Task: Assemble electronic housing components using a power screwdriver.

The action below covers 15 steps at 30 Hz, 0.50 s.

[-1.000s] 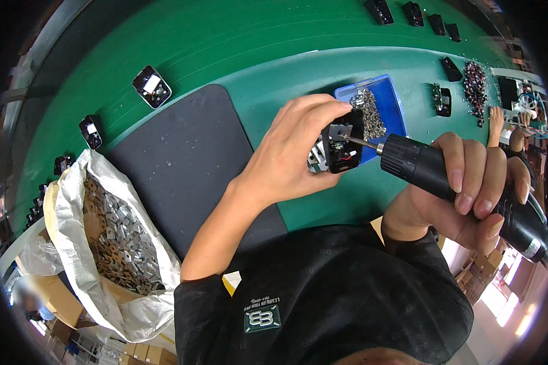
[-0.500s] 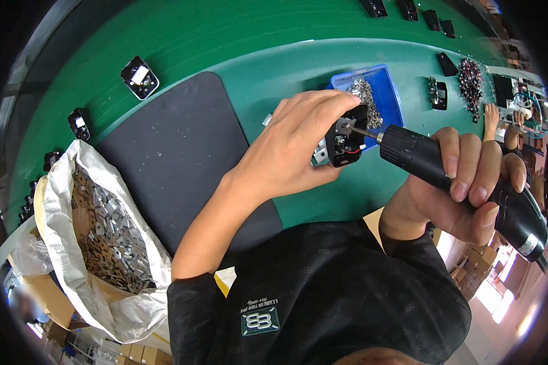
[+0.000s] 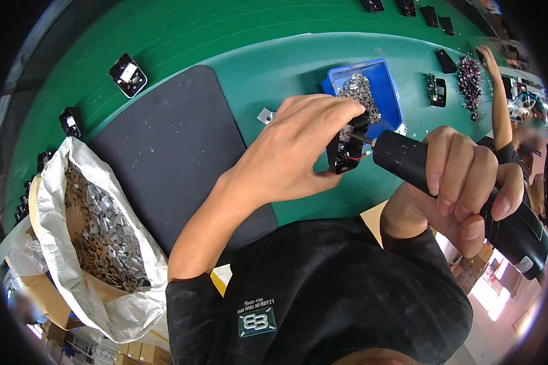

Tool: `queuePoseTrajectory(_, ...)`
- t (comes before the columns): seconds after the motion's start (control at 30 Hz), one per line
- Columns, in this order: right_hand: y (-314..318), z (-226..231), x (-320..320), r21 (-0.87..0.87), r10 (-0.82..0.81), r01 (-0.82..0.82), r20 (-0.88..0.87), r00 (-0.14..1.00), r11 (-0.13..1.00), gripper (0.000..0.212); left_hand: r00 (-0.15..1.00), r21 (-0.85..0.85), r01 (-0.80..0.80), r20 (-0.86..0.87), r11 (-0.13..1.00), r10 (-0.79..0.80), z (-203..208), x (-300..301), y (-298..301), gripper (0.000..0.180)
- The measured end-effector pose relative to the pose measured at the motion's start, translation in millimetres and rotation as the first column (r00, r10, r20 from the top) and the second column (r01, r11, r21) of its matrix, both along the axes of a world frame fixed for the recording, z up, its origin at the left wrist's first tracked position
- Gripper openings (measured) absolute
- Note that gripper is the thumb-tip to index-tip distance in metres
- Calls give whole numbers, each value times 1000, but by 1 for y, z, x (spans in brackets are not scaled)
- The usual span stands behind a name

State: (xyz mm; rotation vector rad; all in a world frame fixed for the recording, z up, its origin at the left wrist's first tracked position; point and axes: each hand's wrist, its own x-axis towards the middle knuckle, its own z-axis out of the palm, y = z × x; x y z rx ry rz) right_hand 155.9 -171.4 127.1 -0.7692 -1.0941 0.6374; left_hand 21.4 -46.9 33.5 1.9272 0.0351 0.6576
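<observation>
Left hand (image 3: 292, 146): grip is being kept curled about a black housing (image 3: 342, 159), the thumb being set on its near side, the fingers being laid over its far side. Right hand (image 3: 469, 188): grip is being wrapped round a black electric screwdriver (image 3: 402, 155). Its metal bit (image 3: 360, 137) is being pointed leftward into the housing; contact at the tip cannot be told. The housing is being held above the bench (image 3: 249, 58), just on the near side of a blue tray (image 3: 392, 97), in which small metal parts (image 3: 360, 94) are being contained. Left of the left hand, a small metal plate (image 3: 265, 115) is being borne by the bench. Farther left, a dark mat (image 3: 170, 140) is being displayed; at near left, metal clips (image 3: 109, 225) are being held in a white sack (image 3: 49, 213). At far right, a heap of small parts (image 3: 469, 85) is being passed by a co-worker's arm (image 3: 501, 112).
</observation>
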Motion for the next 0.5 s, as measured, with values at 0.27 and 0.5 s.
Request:
queuePoseTrajectory(0.27, 5, -13, 11, 72, 36, -36, 7, 999, 997, 32, 996, -12, 15, -84, 1000, -16, -5, 3, 3, 77)
queuePoseTrajectory(0.5, -1, -2, 26, 278, -17, 66, -176, 984, 958, 41, 936, 244, -167, -264, 955, 231, -3, 2, 36, 76)
